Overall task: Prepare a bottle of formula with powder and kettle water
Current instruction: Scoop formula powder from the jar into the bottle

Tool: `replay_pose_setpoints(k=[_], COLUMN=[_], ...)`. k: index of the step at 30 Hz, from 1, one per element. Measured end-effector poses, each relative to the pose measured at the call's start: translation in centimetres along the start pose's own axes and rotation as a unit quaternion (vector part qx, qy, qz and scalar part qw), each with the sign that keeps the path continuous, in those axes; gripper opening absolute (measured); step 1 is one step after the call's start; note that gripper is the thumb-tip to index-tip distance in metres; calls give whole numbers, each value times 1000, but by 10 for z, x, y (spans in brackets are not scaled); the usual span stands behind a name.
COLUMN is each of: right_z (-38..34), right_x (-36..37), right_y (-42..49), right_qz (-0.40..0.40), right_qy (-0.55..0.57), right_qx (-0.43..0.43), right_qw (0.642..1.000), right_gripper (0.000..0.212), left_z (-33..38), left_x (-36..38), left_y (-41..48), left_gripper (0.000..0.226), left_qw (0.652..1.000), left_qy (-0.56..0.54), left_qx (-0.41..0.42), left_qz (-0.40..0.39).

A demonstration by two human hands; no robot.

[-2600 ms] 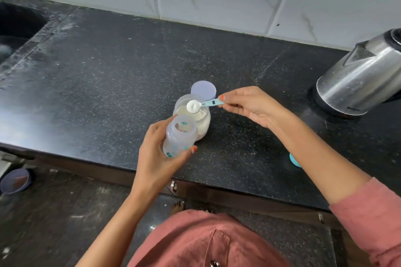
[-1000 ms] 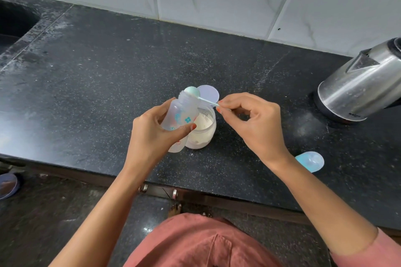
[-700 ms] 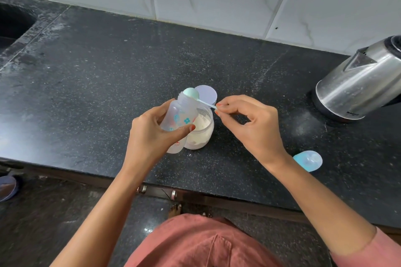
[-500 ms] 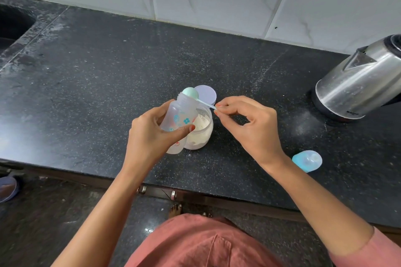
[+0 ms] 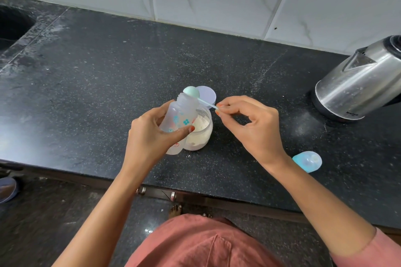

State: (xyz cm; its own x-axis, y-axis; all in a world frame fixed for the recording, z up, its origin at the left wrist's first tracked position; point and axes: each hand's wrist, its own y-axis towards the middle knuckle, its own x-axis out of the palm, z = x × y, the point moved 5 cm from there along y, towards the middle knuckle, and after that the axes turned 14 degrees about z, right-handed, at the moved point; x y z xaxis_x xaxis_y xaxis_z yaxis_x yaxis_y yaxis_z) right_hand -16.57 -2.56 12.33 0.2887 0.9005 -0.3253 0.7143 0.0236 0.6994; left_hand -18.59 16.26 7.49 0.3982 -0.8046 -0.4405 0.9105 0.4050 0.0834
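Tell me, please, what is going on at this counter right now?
A person is making baby formula. The left hand grips a clear baby bottle, tilted over an open jar of powder. The right hand pinches the handle of a teal scoop, which is turned over on the bottle's mouth. The jar's lid lies just behind. The blue-rimmed bottle top and the steel kettle sit to the right, untouched.
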Motion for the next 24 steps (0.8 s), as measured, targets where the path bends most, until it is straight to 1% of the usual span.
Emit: replay_pose_setpoints(k=[8,15,17,19,22,24], right_z=[-1,-1,1,4,9,12], right_x=[3,3,1,1,1,1], right_y=[-2,-2,-1,0,0,1], right_qz=[-6,-2,2,5,11,14], right_qy=[-8,1,14,29,60,94], right_qx=[-6,-1,19,57,132,193], right_qw=[1000,1000,1000,998,989,977], right_gripper=[12,11,9,6,7,8], left_z=[-1,1,0,-1,-1,0], left_x=[-1,-1,-1,-1,-1,-1], left_y=[0,0,0,0,1,1], left_gripper=[57,53,50,55,60,61], left_qw=[1000,1000,1000,1000,1000,1000], left_qy=[8,8,7,7,16,21], left_qx=[4,5,5,7,9,8], left_qz=[3,7,8,9,10,11])
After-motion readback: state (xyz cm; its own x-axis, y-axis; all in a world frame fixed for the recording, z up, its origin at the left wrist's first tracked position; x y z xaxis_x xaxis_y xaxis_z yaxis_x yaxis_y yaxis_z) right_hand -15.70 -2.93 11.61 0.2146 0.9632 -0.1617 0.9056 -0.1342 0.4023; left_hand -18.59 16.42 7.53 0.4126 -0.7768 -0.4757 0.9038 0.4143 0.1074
